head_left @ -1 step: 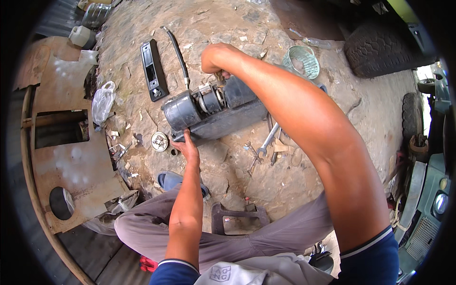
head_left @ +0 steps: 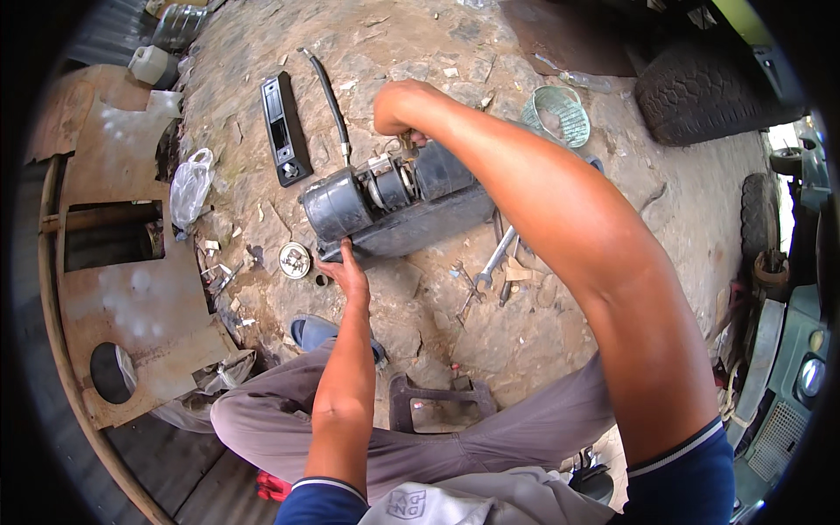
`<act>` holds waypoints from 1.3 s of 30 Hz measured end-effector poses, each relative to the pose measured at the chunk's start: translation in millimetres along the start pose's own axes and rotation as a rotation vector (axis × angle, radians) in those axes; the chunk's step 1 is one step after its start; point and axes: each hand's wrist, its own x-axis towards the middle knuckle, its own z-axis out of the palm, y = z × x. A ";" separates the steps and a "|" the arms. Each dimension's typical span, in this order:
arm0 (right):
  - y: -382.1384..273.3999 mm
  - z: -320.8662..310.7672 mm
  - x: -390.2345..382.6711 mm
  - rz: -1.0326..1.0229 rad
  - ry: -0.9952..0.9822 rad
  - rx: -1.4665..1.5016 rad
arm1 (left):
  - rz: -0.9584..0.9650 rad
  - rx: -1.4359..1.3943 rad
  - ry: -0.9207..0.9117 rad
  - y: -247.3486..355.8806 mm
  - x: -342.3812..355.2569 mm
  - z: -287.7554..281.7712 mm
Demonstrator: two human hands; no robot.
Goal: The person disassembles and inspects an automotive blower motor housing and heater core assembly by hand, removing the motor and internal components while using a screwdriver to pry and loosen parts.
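Observation:
A black plastic blower unit (head_left: 411,234) with two rounded housings lies on the ground before me, a motor (head_left: 388,188) showing in the gap between them. My left hand (head_left: 349,276) grips its near left corner, thumb on top. Beyond the motor, my right hand (head_left: 404,109) is bent down with curled fingers at the unit's far side; what they hold is mostly hidden by the hand and forearm. A black hose (head_left: 330,105) rises from the unit's far left. Beside it lies a long black control panel (head_left: 285,129).
Near the unit's left end sits a small round tin (head_left: 294,260) with bits inside. Wrenches (head_left: 495,259) lie on the near side, a pale green basket (head_left: 560,114) at far right. A rusty metal sheet (head_left: 131,302) spans the left; a tyre (head_left: 700,96) stands far right.

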 end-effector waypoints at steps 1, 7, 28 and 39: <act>-1.2 1.2 -4.2 0.019 0.004 0.036 | 0.002 0.002 -0.005 -3.5 -1.1 -2.3; -8.7 6.8 -29.6 0.010 -0.037 -0.014 | -0.025 -0.067 -0.016 -16.8 -13.3 -9.0; 2.1 42.9 -75.6 0.106 -0.018 0.253 | 0.004 -0.135 -0.068 -61.1 -25.4 -22.3; 9.8 70.8 -107.4 0.127 0.105 0.356 | 0.057 -0.045 -0.033 -76.4 -16.4 -21.5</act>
